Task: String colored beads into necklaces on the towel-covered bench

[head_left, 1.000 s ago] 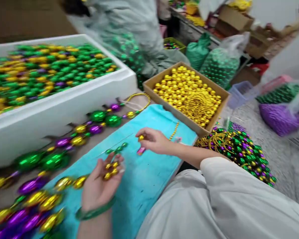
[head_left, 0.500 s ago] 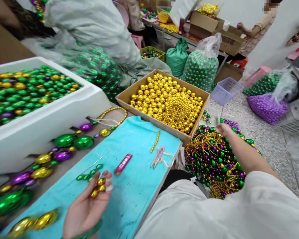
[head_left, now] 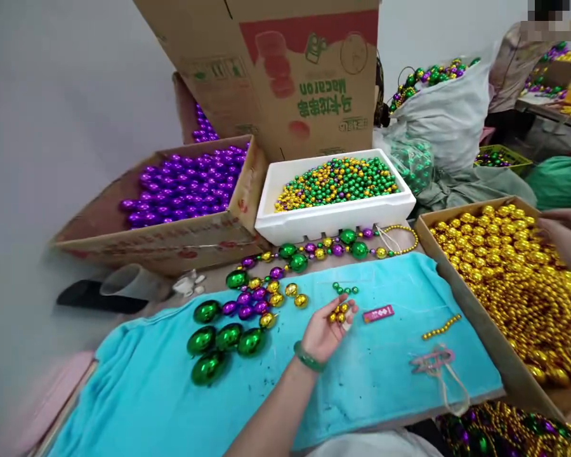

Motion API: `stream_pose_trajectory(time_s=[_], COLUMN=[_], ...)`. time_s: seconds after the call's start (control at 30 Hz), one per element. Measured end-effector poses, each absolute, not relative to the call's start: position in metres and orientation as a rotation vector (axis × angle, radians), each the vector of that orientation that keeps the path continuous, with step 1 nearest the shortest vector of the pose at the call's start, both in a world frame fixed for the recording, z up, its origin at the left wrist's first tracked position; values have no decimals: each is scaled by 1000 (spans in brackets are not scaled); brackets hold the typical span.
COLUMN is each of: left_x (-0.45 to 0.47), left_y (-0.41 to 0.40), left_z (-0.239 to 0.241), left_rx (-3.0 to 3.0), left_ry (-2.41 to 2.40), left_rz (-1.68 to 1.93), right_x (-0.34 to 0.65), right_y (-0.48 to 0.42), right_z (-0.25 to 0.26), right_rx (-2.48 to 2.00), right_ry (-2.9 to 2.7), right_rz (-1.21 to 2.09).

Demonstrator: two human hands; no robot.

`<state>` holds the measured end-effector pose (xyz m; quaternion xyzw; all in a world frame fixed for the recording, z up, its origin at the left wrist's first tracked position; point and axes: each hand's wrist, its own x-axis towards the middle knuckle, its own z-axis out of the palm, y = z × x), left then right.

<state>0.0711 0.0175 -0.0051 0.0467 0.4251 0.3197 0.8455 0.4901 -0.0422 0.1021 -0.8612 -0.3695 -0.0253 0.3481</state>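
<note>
My left hand (head_left: pixel 321 333), palm up with curled fingers, holds several small gold beads (head_left: pixel 339 313) above a turquoise cloth. Just beyond its fingertips lie small green beads (head_left: pixel 346 289), with a pink packet (head_left: pixel 379 313) to the right. My right hand (head_left: pixel 568 235) is at the right edge, over the far side of a carton of gold beads (head_left: pixel 495 254); it is partly cut off, and its grip is unclear. Left of my left hand rest large green beads (head_left: pixel 228 336), purple beads (head_left: pixel 252 303) and gold beads (head_left: pixel 276 299). A strung bead garland (head_left: pixel 320 252) runs behind them.
Behind the cloth (head_left: pixel 162 374) stand a white foam box (head_left: pixel 337 219) of mixed beads and a carton (head_left: pixel 195 235) of purple beads. Pink-handled snips (head_left: pixel 433 362) and a gold bead strand (head_left: pixel 441 327) lie at right. Bead strings (head_left: pixel 509 431) pile below. A person (head_left: pixel 514 70) is at back right.
The view has swung left, bringing in the purple bead carton. My right hand has gone from above the floor pile of bead strings to the gold bead carton. My left hand still holds gold beads.
</note>
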Motion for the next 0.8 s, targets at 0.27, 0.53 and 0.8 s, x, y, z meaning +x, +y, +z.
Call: stream_pose_trajectory(time_s=[0.27,0.53,0.8], left_x=[48,36,48], left_y=[39,55,82], left_z=[-5,0,24], left_rx=[112,96,80], left_ry=[872,909,787], left_rz=[714,760,907], right_x=[368,349,300], right_y=[195,255,176], right_z=[84,75,81], right_rx=[-1933,-2075,-1145], right_ry=[-1828,-2039,-1528], right_rz=[54,122,1112])
